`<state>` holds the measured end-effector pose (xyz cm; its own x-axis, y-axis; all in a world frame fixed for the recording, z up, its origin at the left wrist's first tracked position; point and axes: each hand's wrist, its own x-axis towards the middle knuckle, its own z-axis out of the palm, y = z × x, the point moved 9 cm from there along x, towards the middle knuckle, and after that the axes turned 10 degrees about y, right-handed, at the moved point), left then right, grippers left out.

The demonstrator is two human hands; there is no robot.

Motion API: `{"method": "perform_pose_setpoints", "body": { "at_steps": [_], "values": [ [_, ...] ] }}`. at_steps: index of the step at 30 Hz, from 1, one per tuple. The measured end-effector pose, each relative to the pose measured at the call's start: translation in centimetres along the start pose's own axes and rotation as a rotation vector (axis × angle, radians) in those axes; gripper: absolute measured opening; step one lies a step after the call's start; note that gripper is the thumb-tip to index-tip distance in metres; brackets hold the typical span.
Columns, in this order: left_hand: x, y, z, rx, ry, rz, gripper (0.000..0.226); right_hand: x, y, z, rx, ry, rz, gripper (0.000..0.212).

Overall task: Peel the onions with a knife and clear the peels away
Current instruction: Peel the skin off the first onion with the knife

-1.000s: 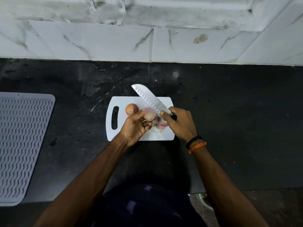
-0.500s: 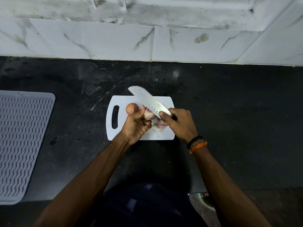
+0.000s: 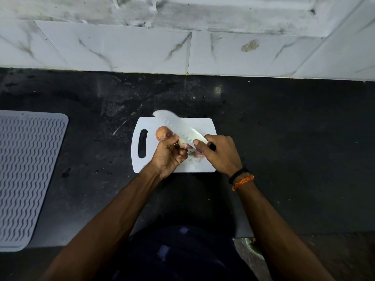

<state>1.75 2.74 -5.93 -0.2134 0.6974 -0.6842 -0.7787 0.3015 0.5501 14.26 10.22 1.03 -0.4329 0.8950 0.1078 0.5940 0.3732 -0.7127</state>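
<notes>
Black stone makes up the counter (image 3: 284, 149), which fills the middle band of the frame below a wall of white marbled tiles (image 3: 121, 47) across the top. At the left edge lies a grey ribbed mat (image 3: 26, 175). Near the centre sits a white cutting board (image 3: 172, 122) with a slot handle toward its left side. The knife (image 3: 178, 128) slants over the board, its dimpled blade tip pointing to the upper left and blurred, its handle hidden in the right hand (image 3: 219, 155), whose fingers are curled tight around it while the thumb presses on the blade's flat. The left hand (image 3: 168, 155), just left of centre, has its fingers clamped on a partly peeled onion (image 3: 183, 144), held just above the board; the onion shows only between thumb and fingertips, directly under the blade edge. A second, unpeeled onion (image 3: 162, 133) lies on the board just beyond the left thumb, touching or nearly touching it. Pinkish peels (image 3: 197, 154) lie on the board between the two hands. Black and orange bands (image 3: 241, 178) circle the right wrist.
</notes>
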Motion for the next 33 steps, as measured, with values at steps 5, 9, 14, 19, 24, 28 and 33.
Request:
{"method": "perform_pose_setpoints", "body": {
  "at_steps": [5,9,14,19,24,28,33],
  "values": [
    [-0.6,0.2,0.4,0.029,-0.012,-0.004,0.026,0.6,0.5,-0.9,-0.01,0.086,0.031,0.045],
    [-0.5,-0.3,0.0,0.037,0.02,-0.024,0.031,0.2,0.5,-0.3,-0.044,0.061,-0.008,0.048],
    [-0.5,-0.4,-0.4,0.088,0.049,-0.033,0.028,-0.3,-0.1,-0.5,-0.083,0.118,-0.029,0.061],
    [-0.9,-0.2,0.3,0.107,0.01,-0.03,0.028,-0.3,-0.6,-1.1,-0.157,0.21,-0.025,0.064],
    [-0.8,-0.1,0.2,0.088,0.027,-0.039,0.028,-0.3,-1.0,-1.1,-0.206,0.227,-0.037,0.064],
    [-0.7,-0.3,0.3,0.094,0.042,-0.05,0.028,-0.4,-1.3,-1.3,-0.216,0.253,-0.066,0.058],
    [-0.6,-0.4,0.1,0.084,0.055,-0.049,0.023,-0.8,-0.5,0.1,-0.129,0.131,-0.012,0.062]
  ]
}}
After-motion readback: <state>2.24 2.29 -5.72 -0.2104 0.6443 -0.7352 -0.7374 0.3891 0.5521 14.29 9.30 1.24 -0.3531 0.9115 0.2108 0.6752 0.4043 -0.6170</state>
